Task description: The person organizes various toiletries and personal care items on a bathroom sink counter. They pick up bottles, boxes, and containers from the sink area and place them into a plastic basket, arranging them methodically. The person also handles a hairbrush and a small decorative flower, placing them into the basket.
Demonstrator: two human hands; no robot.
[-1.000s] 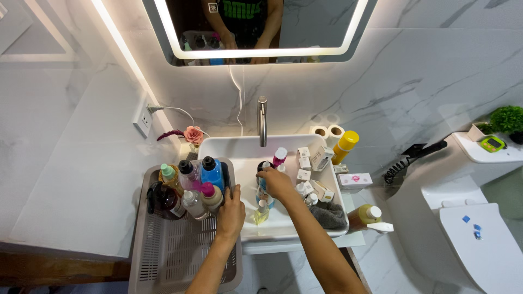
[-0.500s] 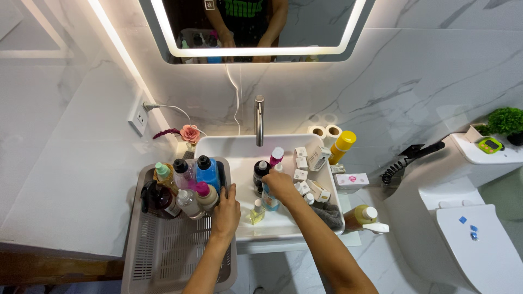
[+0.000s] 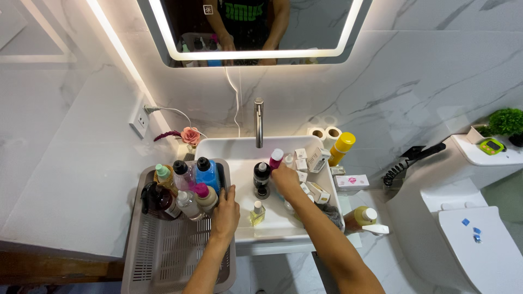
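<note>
My left hand (image 3: 225, 209) lies on the right rim of a grey slotted basket (image 3: 136, 245), fingers apart, touching a pink-capped bottle (image 3: 204, 197) in a cluster that includes a blue bottle (image 3: 207, 174) and a dark pump bottle (image 3: 155, 198). My right hand (image 3: 286, 179) reaches into the white sink (image 3: 218, 146), fingers curled right beside a black bottle (image 3: 262, 177) standing near the drain. Whether it grips anything is hidden. A small yellowish bottle (image 3: 256, 213) stands at the sink's front, and a pink-capped bottle (image 3: 276, 158) and several small white boxes (image 3: 308, 160) lie along its right side.
A faucet (image 3: 259, 120) rises behind the sink under a lit mirror. A yellow bottle (image 3: 343, 147), paper rolls (image 3: 324, 132) and a spray bottle (image 3: 365, 218) sit to the right. Further right is a toilet (image 3: 479, 239). A pink rose (image 3: 190, 135) and a wall outlet (image 3: 139, 121) are on the left.
My right hand stays at the black bottle, which now stands a little further back in the sink. My left hand has barely moved on the basket rim. The view shifted slightly.
</note>
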